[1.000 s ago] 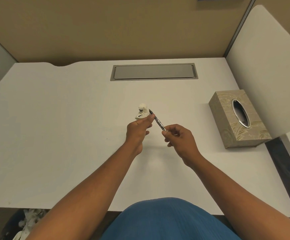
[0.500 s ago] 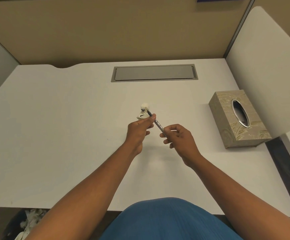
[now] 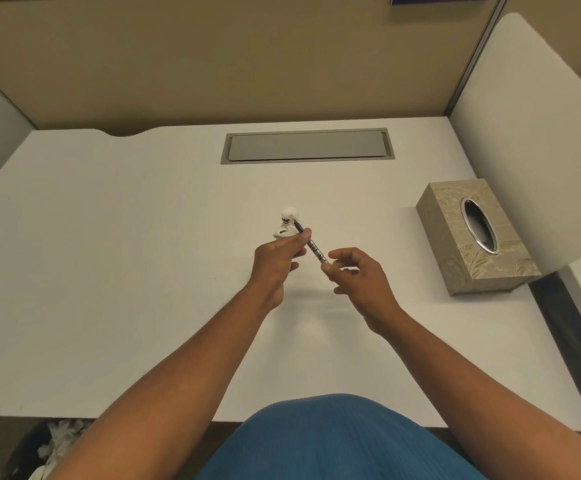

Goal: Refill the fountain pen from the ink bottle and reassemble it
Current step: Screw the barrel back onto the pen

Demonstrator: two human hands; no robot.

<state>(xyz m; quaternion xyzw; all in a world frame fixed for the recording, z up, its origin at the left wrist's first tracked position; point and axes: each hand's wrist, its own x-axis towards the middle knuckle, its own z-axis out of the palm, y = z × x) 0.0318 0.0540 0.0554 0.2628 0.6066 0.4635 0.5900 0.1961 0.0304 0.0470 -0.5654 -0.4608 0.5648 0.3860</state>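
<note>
The fountain pen (image 3: 314,249), a slim dark and silver part without its barrel, is held slanted above the middle of the white desk (image 3: 109,271). My left hand (image 3: 277,259) pinches its upper end together with a crumpled white tissue (image 3: 287,221) marked with dark ink. The nib end is tucked into that tissue. My right hand (image 3: 358,275) has its thumb and forefinger loosely around the pen's lower silver end, the other fingers spread. No ink bottle is in view.
A beige patterned tissue box (image 3: 472,244) stands at the right of the desk, beside a white divider panel (image 3: 524,150). A grey cable hatch (image 3: 308,146) is set into the desk's far side. A bin with crumpled tissues (image 3: 53,448) sits below the front left edge.
My right hand's fingers have loosened and spread at the pen's lower end. The pen and tissue in my left hand have stayed almost in place.
</note>
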